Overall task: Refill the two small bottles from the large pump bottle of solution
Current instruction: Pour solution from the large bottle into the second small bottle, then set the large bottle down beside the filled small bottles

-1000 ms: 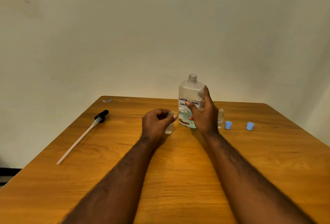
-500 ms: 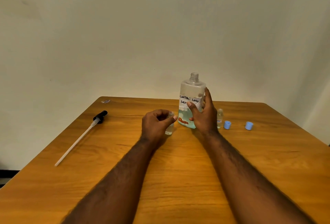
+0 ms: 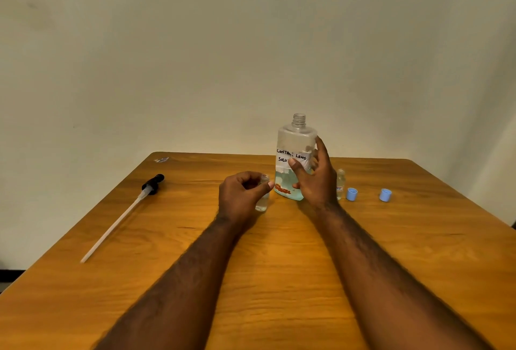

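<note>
Large pump bottle, its pump unscrewed and neck open, stands upright mid-desk in the grip of the right hand, thumb across the handwritten label. The left hand curls round a small bottle just beside it on the desk. The second small bottle stands right behind the right hand, with two blue caps further right. The pump head and tube lie well apart on the left.

The liquid looks low, roughly a third full, so pouring would call for a steep tilt. A wide neck over a tiny mouth would likely gush and overflow onto the desk. The right hand could also knock over the open small bottle behind it as it swings.

Compared with a second ago, the large bottle's neck sits slightly higher against the wall. Whether its base has left the desk I cannot tell. The left hand, caps and pump are unmoved.
</note>
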